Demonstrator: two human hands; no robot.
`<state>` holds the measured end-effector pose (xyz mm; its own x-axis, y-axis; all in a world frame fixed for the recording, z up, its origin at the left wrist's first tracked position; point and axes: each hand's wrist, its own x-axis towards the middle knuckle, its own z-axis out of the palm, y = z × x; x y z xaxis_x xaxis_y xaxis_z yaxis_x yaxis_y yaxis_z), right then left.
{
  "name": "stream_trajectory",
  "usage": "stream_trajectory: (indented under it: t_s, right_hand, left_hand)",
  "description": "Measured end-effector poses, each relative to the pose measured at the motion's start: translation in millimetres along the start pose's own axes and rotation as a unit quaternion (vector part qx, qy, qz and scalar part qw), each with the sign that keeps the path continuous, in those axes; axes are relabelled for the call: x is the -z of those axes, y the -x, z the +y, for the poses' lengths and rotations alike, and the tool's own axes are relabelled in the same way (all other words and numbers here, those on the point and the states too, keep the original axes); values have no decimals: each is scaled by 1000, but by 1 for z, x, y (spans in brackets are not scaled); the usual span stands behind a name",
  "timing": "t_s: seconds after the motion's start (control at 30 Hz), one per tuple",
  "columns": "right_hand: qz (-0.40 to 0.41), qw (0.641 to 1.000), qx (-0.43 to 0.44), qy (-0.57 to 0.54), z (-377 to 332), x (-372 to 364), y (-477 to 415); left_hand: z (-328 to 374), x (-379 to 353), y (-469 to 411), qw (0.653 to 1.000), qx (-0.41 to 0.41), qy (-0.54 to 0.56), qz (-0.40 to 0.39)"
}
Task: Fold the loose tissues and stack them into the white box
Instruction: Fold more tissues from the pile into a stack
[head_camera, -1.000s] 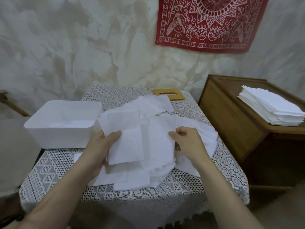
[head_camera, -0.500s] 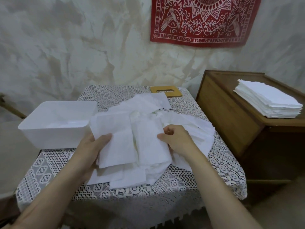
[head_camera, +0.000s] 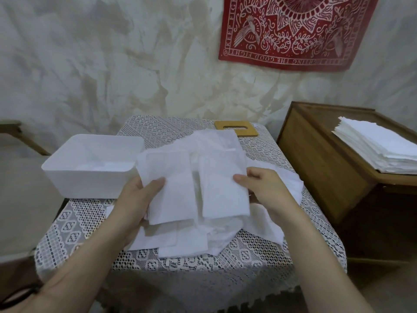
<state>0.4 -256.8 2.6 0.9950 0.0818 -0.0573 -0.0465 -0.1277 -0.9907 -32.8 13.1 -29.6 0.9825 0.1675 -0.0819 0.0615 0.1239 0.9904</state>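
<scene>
Hands grasp one tissue (head_camera: 191, 188) above the loose pile (head_camera: 225, 231) on the table (head_camera: 203, 263), left hand (head_camera: 137, 199) gripping its left edge, right hand (head_camera: 264, 188) pinching its right, box (head_camera: 90, 170) just left.

Lace tablecloth (head_camera: 248, 251), slotted wooden lid (head_camera: 253, 131) at its far edge, red patterned wall cloth (head_camera: 293, 30), wooden cabinet (head_camera: 316, 166) at right

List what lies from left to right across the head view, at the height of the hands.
white box → left hand → held tissue → right hand → wooden cabinet → tissue stack on top of the cabinet.
</scene>
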Motion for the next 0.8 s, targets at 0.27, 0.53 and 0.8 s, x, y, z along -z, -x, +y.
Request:
stream_trajectory:
  t_s: [0.27,0.53,0.8]
  right_hand:
    - [-47,991,4,-126,-12,-25,16]
    - [-4,999,16,-39,-2,-53,10]
    - [23,999,26,25,3,-57,6]
  left_hand:
    - [4,-18,3,999,-2,35,-27]
    - [5,-28,10,993,11,51,-103]
    - [-2,-23,7,994,3,26,-102]
